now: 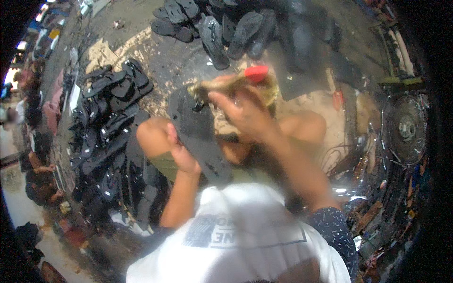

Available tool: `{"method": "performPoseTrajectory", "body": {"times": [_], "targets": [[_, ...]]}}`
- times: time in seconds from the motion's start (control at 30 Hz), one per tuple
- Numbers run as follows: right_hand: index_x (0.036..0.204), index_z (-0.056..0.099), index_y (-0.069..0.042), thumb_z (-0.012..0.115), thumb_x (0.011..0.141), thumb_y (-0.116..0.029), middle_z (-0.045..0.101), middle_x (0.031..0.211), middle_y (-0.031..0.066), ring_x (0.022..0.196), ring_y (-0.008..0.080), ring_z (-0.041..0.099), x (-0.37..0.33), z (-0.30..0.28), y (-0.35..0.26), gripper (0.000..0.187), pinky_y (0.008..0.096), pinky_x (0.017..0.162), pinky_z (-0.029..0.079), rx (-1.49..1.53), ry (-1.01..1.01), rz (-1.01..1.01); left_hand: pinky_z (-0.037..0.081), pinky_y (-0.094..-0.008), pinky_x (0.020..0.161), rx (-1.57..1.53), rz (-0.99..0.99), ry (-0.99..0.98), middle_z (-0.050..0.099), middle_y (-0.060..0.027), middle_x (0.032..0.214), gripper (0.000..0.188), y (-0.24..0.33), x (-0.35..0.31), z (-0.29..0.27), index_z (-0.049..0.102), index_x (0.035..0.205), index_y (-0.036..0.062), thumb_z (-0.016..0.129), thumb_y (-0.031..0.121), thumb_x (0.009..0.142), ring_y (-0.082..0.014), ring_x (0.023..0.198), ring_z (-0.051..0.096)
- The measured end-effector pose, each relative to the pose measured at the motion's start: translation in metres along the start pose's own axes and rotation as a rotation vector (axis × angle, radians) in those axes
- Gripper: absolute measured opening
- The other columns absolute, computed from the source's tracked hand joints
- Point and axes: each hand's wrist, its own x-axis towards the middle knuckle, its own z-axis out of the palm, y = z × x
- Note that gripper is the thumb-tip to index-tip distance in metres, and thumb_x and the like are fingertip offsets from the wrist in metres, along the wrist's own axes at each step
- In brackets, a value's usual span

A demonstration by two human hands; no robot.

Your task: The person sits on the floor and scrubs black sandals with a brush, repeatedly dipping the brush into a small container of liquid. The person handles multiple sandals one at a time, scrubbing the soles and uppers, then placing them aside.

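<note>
So the main thing here is a long black sole, lying at a slant over the person's lap, right between the two hands. My guess is the lap takes the weight, so neither hand has to carry the whole slab.

The left hand is at its left edge, thumb up along the side. Looks closed on the sole, probably to steady it, but the other fingers are hidden, so can't tell how tight that hold is.

The right hand is just beyond the sole's other edge, fingers curled shut around a tan stick-like tool. It points left, tip over or against the sole's far end; too blurry to say if it's touching. Holding it nearly crosswise likely keeps the wrist out of the way. There's a red piece just past the fingers at the other end, can't tell if it's part of the tool.

Further out, left of the left hand, there's a heap of black slippers, and ahead of the right hand a row of black footwear. Both seem within reach, which would make sense for someone seated. Well off right of the right hand is a round grille.
</note>
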Motion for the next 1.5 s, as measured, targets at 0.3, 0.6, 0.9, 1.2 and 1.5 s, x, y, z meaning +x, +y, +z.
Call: {"method": "performPoseTrajectory", "body": {"times": [0.3,0.6,0.9,1.2,1.5], "targets": [[0.111,0.068,-0.010,0.069,0.086,-0.030,0.068,0.098,0.0187,0.095,0.0372,0.063,-0.032,0.000,0.148,0.032,0.0464,0.083,0.050,-0.501,-0.527,0.410,0.055,-0.0413,0.090,-0.044,-0.247,0.034,0.061,-0.0144,0.126,0.073,-0.005,-0.071,-0.038,0.043,0.139,0.0046,0.044,0.063,0.095,-0.0286,0.102,0.065],[0.108,0.069,-0.003,0.067,0.091,-0.020,0.071,0.102,0.0129,0.098,0.0231,0.067,-0.053,-0.118,0.125,0.024,0.0341,0.089,0.049,-0.165,-0.119,0.465,0.058,-0.0346,0.074,0.176,-0.085,0.174,0.067,-0.0098,0.104,0.053,-0.008,-0.010,-0.015,0.057,0.121,0.0066,0.051,0.053,0.096,-0.0211,0.081,0.067],[0.108,0.065,0.001,0.068,0.090,-0.020,0.066,0.106,0.0143,0.105,0.0223,0.061,-0.044,-0.026,-0.031,0.028,0.0350,0.093,0.047,0.331,0.081,0.531,0.057,-0.0386,0.085,-0.057,-0.121,-0.384,0.066,-0.0098,0.115,0.057,-0.023,0.085,-0.006,0.055,0.129,0.0082,0.042,0.055,0.099,-0.0228,0.097,0.067],[0.113,0.062,-0.005,0.071,0.087,-0.009,0.065,0.106,0.0142,0.099,0.0306,0.064,-0.048,0.001,-0.023,0.028,0.0405,0.088,0.050,0.413,-0.020,0.195,0.058,-0.0359,0.078,0.046,-0.044,-0.088,0.069,-0.0106,0.099,0.057,0.005,0.085,0.023,0.059,0.120,0.0059,0.043,0.056,0.099,-0.0233,0.086,0.068],[0.119,0.060,-0.006,0.059,0.091,-0.006,0.064,0.110,0.0128,0.110,0.0255,0.059,-0.006,0.015,0.039,0.028,0.0374,0.098,0.045,0.617,-0.233,0.198,0.052,-0.0357,0.094,-0.083,-0.232,-0.231,0.068,-0.0098,0.113,0.044,-0.007,0.072,0.033,0.058,0.127,0.0075,0.047,0.041,0.101,-0.0231,0.097,0.067]]}}
